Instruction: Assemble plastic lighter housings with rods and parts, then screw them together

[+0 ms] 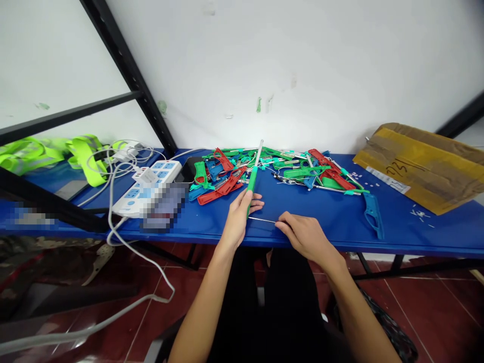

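In the head view my left hand point(239, 214) is wrapped round the green handle of a slim metal rod point(252, 179), which points up and away from me toward the wall. From the handle's lower end a thin, pale, taut line point(261, 220) runs to the right; whether it is string or wire I cannot tell. My right hand point(302, 232) pinches the other end of that line between thumb and forefinger, above the front edge of the blue table point(212, 219). Beyond both hands lies a heap of red, green and blue plastic pieces point(227, 189) mixed with metal rods.
A white power strip point(130, 201) with cables and a blurred phone point(164, 206) lie to the left. Yellow reflective straps point(88, 156) are behind the black rack post point(132, 75). A taped cardboard box point(419, 166) stands right, near a blue plastic piece point(373, 214) and white scraps point(419, 214).
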Motion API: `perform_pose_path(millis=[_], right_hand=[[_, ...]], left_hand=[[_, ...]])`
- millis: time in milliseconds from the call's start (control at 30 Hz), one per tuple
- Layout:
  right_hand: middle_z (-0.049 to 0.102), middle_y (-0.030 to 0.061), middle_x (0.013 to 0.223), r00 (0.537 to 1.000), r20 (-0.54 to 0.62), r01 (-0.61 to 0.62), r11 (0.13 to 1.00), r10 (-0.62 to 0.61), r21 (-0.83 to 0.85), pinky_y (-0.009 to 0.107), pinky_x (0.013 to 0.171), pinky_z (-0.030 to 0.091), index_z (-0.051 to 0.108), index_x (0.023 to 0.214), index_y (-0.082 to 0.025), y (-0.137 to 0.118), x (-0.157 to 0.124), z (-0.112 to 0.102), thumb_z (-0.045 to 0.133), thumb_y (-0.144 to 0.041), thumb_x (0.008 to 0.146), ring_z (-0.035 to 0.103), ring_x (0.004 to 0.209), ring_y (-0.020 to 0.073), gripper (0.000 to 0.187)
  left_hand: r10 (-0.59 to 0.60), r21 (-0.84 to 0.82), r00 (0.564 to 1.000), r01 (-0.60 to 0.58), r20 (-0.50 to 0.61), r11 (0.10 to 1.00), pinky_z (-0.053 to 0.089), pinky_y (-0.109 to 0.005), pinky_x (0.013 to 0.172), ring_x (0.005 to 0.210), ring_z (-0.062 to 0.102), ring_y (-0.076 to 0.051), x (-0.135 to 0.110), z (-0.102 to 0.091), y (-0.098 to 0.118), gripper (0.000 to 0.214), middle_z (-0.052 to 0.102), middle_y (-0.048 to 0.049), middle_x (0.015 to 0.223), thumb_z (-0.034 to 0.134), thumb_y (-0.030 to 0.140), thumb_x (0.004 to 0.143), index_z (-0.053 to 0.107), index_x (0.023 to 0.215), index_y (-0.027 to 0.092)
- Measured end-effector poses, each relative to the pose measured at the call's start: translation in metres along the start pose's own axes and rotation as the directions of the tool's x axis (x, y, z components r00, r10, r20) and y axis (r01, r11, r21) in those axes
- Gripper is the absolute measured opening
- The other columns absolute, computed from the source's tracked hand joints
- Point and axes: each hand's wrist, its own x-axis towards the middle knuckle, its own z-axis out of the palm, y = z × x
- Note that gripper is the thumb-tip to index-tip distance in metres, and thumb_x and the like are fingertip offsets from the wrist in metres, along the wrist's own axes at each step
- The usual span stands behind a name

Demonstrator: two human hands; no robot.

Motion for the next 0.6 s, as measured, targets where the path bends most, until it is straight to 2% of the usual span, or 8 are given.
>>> perform_pose_path(millis=[100,200,267,333,467,500,600], right_hand=[[0.079,0.0047,0.103,1.000,0.001,0.008,0.991,-0.008,0.137,0.032,0.075,0.053,0.058,0.118,-0.025,0.0004,0.0003,-0.0026,0.059,-0.046,0.113,0.078,0.085,0.0228,0.021],[0.077,0.0054,0.105,0.998,-0.037,0.049,0.980,-0.043,0.195,0.031,0.078,0.054,0.059,0.113,-0.026,0.0016,0.0010,-0.0044,0.052,-0.038,0.116,0.077,0.092,0.0222,0.014],[0.078,0.0066,0.109,0.994,-0.080,0.083,0.979,-0.069,0.189,0.031,0.082,0.054,0.061,0.113,-0.026,0.0021,0.0016,-0.0039,0.050,-0.040,0.117,0.077,0.098,0.0225,0.019],[0.080,0.0065,0.105,0.994,-0.083,0.085,0.988,-0.075,0.130,0.031,0.078,0.052,0.064,0.111,-0.025,0.0024,0.0018,-0.0021,0.048,-0.044,0.118,0.078,0.092,0.0227,0.025],[0.078,0.0040,0.080,0.999,0.030,0.033,0.999,-0.032,-0.019,0.030,0.064,0.043,0.063,0.096,-0.024,0.0025,0.0007,0.0019,0.036,-0.046,0.120,0.076,0.070,0.0223,0.043],[0.078,0.0038,0.081,0.999,0.044,0.025,1.000,-0.025,-0.011,0.030,0.064,0.044,0.063,0.097,-0.024,0.0024,0.0001,0.0022,0.037,-0.046,0.120,0.077,0.071,0.0225,0.041],[0.082,0.0055,0.102,1.000,0.014,0.009,0.991,-0.011,0.132,0.030,0.074,0.053,0.059,0.118,-0.025,0.0021,-0.0019,0.0009,0.053,-0.049,0.115,0.081,0.088,0.0241,0.025]], left_hand=[[0.001,-0.009,1.000,-0.001,-0.012,1.000,0.063,-0.035,0.089,0.089,0.077,-0.019,0.0000,0.0001,0.0002,0.046,0.078,-0.0106,0.111,0.083,0.058,0.090,0.076,0.107,0.015],[0.003,-0.012,1.000,-0.003,-0.026,1.000,0.063,-0.035,0.088,0.088,0.077,-0.019,0.0000,0.0006,0.0004,0.048,0.078,-0.0105,0.111,0.083,0.059,0.089,0.076,0.107,0.015],[0.003,-0.009,1.000,-0.003,-0.027,1.000,0.063,-0.034,0.087,0.087,0.077,-0.019,-0.0001,0.0009,0.0007,0.050,0.078,-0.0107,0.110,0.083,0.060,0.088,0.076,0.107,0.015],[0.004,-0.007,1.000,-0.004,-0.020,1.000,0.063,-0.034,0.087,0.087,0.076,-0.019,-0.0003,0.0009,0.0010,0.052,0.078,-0.0107,0.110,0.083,0.062,0.087,0.076,0.107,0.014],[0.020,0.002,1.000,-0.020,-0.003,1.000,0.063,-0.034,0.086,0.087,0.076,-0.018,-0.0009,0.0004,0.0008,0.054,0.078,-0.0100,0.110,0.084,0.064,0.086,0.076,0.109,0.015],[0.024,0.002,1.000,-0.024,-0.001,1.000,0.062,-0.033,0.086,0.087,0.076,-0.018,-0.0010,0.0003,0.0004,0.054,0.078,-0.0101,0.111,0.084,0.064,0.086,0.076,0.109,0.015],[0.034,-0.010,0.999,-0.034,-0.008,0.999,0.063,-0.034,0.087,0.089,0.076,-0.019,-0.0011,-0.0003,-0.0005,0.053,0.077,-0.0103,0.113,0.082,0.064,0.088,0.076,0.110,0.016]])
